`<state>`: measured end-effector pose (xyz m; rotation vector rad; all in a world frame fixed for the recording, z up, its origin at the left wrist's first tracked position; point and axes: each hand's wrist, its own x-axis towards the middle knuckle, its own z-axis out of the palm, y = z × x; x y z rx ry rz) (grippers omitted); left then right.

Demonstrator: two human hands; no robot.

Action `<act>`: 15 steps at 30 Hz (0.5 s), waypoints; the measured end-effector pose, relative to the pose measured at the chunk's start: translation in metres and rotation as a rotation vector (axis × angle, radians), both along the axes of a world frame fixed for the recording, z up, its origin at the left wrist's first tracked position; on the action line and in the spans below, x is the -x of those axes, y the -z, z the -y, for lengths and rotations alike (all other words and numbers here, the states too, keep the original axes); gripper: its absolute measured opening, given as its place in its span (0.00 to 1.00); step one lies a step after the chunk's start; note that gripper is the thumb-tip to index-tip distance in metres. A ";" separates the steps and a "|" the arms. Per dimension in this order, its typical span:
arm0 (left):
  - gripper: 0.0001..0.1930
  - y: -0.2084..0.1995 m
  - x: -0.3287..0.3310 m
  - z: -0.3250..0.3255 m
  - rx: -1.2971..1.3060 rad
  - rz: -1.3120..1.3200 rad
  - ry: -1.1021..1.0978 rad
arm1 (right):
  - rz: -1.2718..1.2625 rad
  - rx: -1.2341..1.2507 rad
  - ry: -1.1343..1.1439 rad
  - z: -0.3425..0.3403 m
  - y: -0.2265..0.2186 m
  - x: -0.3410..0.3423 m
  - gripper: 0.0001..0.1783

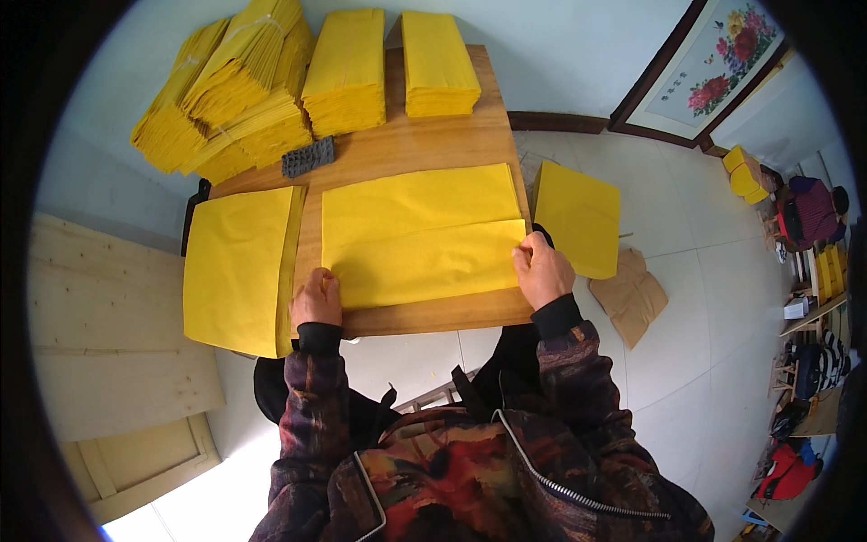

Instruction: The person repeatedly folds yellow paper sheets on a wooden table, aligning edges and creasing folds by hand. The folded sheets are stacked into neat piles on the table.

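A large yellow paper sheet (415, 203) lies on the wooden table in front of me. Its near part is folded over into a flap (424, 262) whose edge runs across the sheet. My left hand (316, 298) is closed at the flap's near left corner, thumb and fingers pinched together. At the right end of the flap edge, my right hand (544, 269) pinches the paper between thumb and curled fingers. Left of the sheet, a stack of flat yellow paper (239, 266) reaches over the table's edge.
Bundled folded yellow paper (239, 81) is piled at the back left, beside two neat stacks (348, 72). A dark grey textured block (308, 158) sits before them. Right of the table are a yellow stack (578, 221) and brown paper (630, 298). Other people work far right.
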<state>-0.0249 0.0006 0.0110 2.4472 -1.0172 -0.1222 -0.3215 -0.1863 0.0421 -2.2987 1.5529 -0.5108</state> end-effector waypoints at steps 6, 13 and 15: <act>0.08 -0.001 -0.002 0.001 -0.026 -0.019 -0.005 | -0.350 0.043 -0.116 0.006 -0.023 -0.008 0.15; 0.09 -0.003 0.001 0.003 -0.087 -0.008 -0.059 | -0.468 0.276 -0.331 0.010 -0.017 -0.017 0.24; 0.09 -0.004 0.001 0.002 -0.057 -0.016 -0.053 | -0.494 0.311 -0.362 0.009 -0.011 -0.018 0.24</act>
